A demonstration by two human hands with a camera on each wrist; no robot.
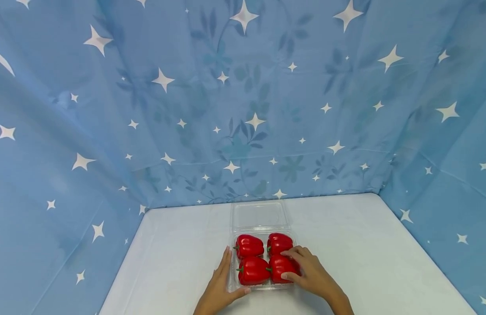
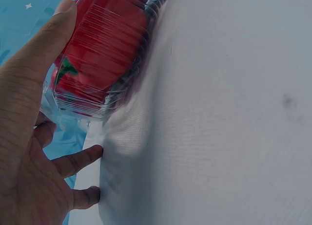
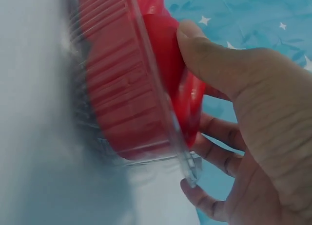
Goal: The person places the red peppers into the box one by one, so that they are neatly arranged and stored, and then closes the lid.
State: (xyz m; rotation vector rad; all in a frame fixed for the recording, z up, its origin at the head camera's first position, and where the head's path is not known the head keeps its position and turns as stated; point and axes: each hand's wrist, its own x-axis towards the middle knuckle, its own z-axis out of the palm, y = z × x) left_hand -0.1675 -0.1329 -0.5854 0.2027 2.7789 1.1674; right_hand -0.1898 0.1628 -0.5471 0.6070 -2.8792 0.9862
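Observation:
A clear plastic clamshell box (image 1: 266,286) holds red bell peppers with green stems, in two rows. At the back are the left pepper (image 1: 249,246) and the right pepper (image 1: 278,240); the front row has a left pepper (image 1: 254,272) and a right pepper (image 1: 279,264). My left hand (image 1: 217,291) rests against the box's left side with fingers extended, its thumb by the front corner. In the left wrist view that thumb touches the box. My right hand (image 1: 311,273) holds the front right pepper between thumb and fingers; the right wrist view shows it bulging above the rim.
The box's hinged lid (image 1: 260,215) lies folded back behind it. A white-covered table (image 1: 180,249) extends on both sides. Blue star-patterned curtains (image 1: 211,144) stand at the back, left and right.

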